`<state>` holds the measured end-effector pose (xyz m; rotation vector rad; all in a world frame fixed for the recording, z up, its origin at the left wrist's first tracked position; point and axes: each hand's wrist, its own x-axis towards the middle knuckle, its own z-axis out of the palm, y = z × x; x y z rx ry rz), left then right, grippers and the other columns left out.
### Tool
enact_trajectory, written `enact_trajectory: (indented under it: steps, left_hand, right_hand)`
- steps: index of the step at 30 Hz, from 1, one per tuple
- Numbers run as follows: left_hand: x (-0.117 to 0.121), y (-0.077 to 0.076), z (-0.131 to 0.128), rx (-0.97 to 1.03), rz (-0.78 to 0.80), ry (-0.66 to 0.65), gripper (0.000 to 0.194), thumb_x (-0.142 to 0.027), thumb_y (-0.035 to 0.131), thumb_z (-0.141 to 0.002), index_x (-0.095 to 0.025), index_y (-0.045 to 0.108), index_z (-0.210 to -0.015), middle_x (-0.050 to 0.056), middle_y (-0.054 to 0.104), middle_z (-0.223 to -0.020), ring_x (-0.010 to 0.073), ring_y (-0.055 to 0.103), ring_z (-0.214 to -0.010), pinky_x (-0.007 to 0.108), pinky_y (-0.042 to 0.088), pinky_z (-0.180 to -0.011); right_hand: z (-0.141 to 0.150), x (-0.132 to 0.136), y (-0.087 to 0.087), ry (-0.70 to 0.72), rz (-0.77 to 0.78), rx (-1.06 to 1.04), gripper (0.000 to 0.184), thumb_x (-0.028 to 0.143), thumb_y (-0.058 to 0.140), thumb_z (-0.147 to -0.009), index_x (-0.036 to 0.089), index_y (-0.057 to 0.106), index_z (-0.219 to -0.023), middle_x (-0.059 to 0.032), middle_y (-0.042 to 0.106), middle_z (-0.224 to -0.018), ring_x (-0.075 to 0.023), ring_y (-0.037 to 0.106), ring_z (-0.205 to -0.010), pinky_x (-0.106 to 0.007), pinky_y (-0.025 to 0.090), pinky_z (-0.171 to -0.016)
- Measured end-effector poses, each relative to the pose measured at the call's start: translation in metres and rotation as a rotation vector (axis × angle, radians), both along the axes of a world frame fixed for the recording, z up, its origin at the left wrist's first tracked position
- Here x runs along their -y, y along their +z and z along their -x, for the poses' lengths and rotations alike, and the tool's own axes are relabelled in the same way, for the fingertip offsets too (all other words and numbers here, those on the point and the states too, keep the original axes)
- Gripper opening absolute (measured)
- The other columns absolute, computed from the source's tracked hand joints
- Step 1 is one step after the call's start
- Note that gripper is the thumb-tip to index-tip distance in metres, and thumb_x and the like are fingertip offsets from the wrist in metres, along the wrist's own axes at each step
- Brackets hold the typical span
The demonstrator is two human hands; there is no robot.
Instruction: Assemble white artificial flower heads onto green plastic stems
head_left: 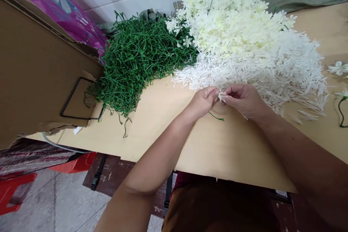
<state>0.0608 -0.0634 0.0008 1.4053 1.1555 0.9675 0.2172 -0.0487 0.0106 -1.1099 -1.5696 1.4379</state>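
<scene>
My left hand [204, 100] is closed over the cardboard-covered table, thumb and fingers pinched at the base of a small white spiky plastic sprig [222, 96]. A thin green artificial stem [216, 117] comes out below that hand, its tip pointing right. Opposite it, my right hand [243, 100] pinches the same white sprig from the right side. A white tip shows under the right palm; what it belongs to is hidden. Just behind both hands lies a heap of white plastic sprigs [223, 69], its front edge close to my fingers.
Green stems [144, 50] are piled at the back left, and cream artificial flowers [231, 21] at the back. A cardboard box [40, 61] and a black wire frame [71, 96] bound the left. Loose flowers [338, 68] lie far right. Red stools [73, 163] stand below.
</scene>
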Motion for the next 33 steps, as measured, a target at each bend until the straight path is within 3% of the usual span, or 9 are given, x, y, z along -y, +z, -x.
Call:
enact_trajectory:
  steps: [8,15,23,33]
  left_hand:
    - [-0.0014,-0.0032,0.0052,0.094,0.040,-0.081,0.050,-0.062,0.056,-0.080,-0.018,0.043,-0.058,-0.004,0.039,-0.057,0.0084,0.032,-0.055,0.026,0.026,-0.055]
    - [-0.0011,0.0017,0.0081,0.106,0.057,-0.109,0.055,-0.069,0.061,-0.071,-0.018,0.046,-0.059,-0.003,0.041,-0.057,0.0086,0.035,-0.057,0.025,0.026,-0.053]
    - [-0.0007,0.0027,0.0087,0.083,0.104,-0.111,0.050,-0.063,0.064,-0.072,-0.017,0.047,-0.062,-0.004,0.038,-0.057,0.0081,0.031,-0.056,0.026,0.021,-0.053]
    - [0.0006,0.0024,0.0040,0.065,0.063,-0.065,0.045,-0.057,0.062,-0.077,-0.016,0.053,-0.061,-0.005,0.041,-0.053,0.0071,0.033,-0.053,0.023,0.026,-0.054]
  right_hand:
    - [-0.0056,-0.0014,0.0015,0.097,-0.009,-0.041,0.017,0.029,0.073,-0.073,0.020,0.065,-0.061,-0.0009,0.067,-0.062,-0.0119,0.059,-0.061,-0.026,0.046,-0.064]
    - [-0.0074,-0.0026,0.0057,0.135,0.043,-0.066,0.020,0.036,0.078,-0.068,0.019,0.068,-0.063,-0.0013,0.069,-0.066,-0.0130,0.060,-0.067,-0.028,0.048,-0.070]
    - [-0.0069,-0.0016,0.0019,0.139,0.064,-0.067,0.024,0.038,0.080,-0.065,0.019,0.066,-0.064,-0.0002,0.066,-0.063,-0.0113,0.058,-0.062,-0.025,0.046,-0.061]
    - [0.0017,0.0012,0.0060,0.028,0.167,-0.066,0.023,0.028,0.081,-0.057,0.016,0.062,-0.059,0.0028,0.059,-0.054,-0.0065,0.048,-0.051,-0.021,0.035,-0.049]
